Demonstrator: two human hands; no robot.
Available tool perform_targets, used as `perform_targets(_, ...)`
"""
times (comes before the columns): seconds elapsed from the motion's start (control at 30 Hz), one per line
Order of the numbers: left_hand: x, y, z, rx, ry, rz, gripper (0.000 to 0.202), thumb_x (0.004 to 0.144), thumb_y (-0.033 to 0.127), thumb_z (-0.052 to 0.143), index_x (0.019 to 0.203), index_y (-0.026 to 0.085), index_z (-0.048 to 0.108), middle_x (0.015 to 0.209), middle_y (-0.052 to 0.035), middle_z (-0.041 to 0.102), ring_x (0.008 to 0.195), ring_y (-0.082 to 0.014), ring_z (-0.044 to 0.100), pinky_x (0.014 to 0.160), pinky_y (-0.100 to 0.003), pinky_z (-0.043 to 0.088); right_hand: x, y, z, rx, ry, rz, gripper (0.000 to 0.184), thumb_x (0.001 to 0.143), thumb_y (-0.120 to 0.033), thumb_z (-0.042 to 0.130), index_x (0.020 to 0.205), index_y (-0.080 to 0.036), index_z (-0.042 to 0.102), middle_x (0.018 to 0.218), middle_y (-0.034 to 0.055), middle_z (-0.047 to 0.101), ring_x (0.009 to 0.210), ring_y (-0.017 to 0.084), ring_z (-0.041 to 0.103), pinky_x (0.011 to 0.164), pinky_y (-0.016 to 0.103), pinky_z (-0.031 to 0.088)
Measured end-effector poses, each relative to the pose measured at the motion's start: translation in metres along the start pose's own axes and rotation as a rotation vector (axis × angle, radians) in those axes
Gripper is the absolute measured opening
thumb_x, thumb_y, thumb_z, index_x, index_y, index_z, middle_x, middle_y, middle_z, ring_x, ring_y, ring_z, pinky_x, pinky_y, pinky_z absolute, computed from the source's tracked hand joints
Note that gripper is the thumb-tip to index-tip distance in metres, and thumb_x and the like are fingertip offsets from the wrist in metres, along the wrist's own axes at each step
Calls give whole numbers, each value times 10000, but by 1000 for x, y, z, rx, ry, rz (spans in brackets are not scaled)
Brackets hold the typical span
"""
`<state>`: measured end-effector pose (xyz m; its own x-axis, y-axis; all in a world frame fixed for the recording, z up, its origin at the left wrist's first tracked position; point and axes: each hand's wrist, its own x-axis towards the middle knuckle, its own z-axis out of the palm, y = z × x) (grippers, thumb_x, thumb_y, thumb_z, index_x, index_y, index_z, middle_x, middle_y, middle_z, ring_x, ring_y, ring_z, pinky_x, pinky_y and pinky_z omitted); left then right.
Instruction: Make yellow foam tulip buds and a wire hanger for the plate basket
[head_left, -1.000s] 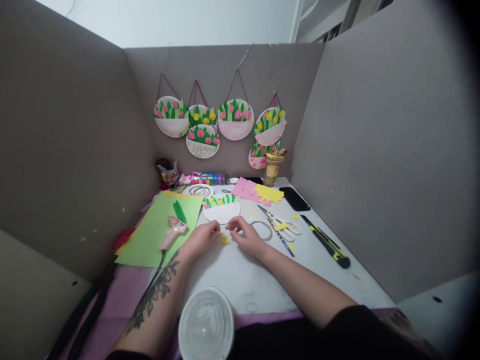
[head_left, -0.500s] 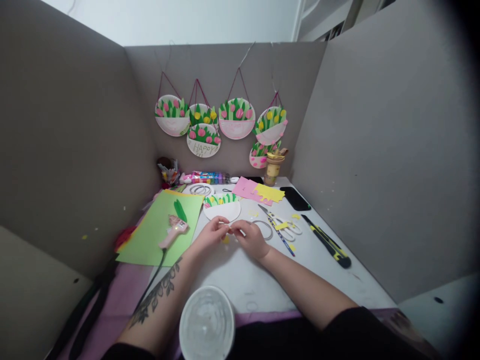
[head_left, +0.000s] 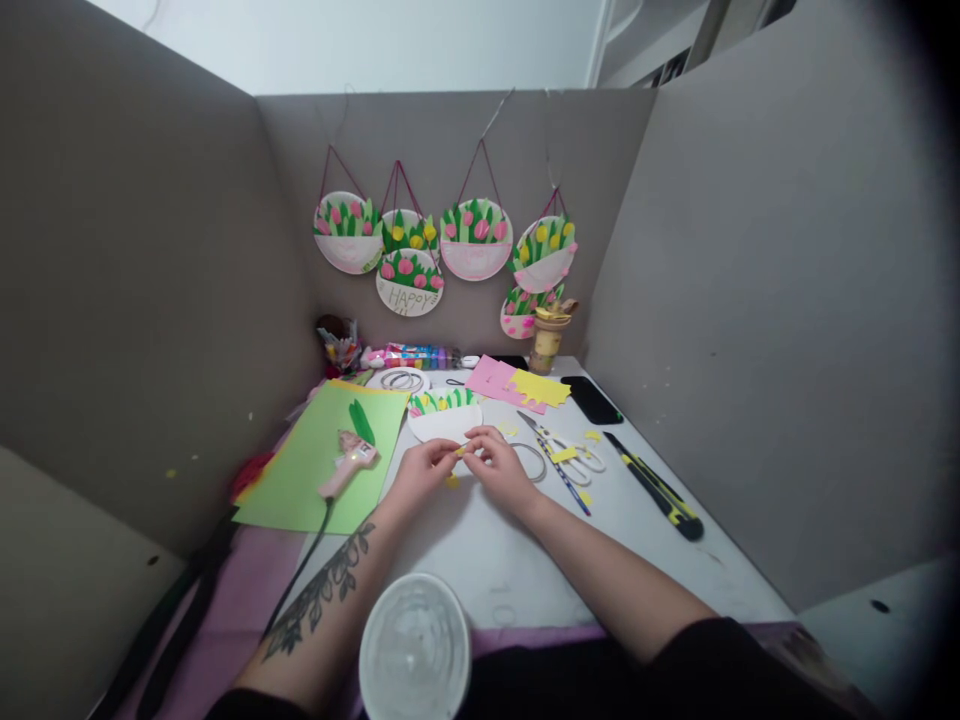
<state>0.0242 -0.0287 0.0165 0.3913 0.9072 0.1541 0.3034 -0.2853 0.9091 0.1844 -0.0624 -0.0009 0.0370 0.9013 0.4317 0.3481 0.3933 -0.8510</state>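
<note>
Left hand [head_left: 427, 470] and right hand [head_left: 498, 474], fingertips nearly meeting, each drawn into a thumb-and-finger pinch on a small yellow piece [head_left: 461, 452] over the white table [head_left: 480, 560]; its outline is too covered by the fingers to make out. Probably paper: almost weightless, pliant, readily creased or torn, best taken lightly by the edges. Just below, a yellow scrap [head_left: 452, 481]; beyond, a white half-plate [head_left: 445, 423] with green leaves.

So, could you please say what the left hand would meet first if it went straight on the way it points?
Most likely the right hand, which lies just ahead of the left hand, with a small yellow piece between them; I cannot tell whether the hands touch.
</note>
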Motion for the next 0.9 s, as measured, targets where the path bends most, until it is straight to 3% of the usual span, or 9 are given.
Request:
perform_targets(0.43,-2,2,0,33,-59,5,287,764,330,537,921,141,685,816,-63,710,678,-161,616,622,-248,463,2,5,2,-38,15,-3,78,767,-228,557,712,-187,595,1032,63,537,930,168,543,647,252,443)
perform_targets(0.6,-1,-3,2,5,-68,11,287,764,351,546,916,145,676,806,-57,704,653,-152,608,604,-243,461,2,5,3,-85,60,-15,62,745,-191,570,692,-190,602,975,52,555,909,169,543,700,274,448)
perform_targets(0.9,2,-13,6,208,58,92,185,760,266,518,860,183,649,767,-32,700,680,-157,617,648,-251,448,2,12,6,-49,54,29,132,746,-173,563,716,-197,690,891,51,622,866,169,586,782,304,461)
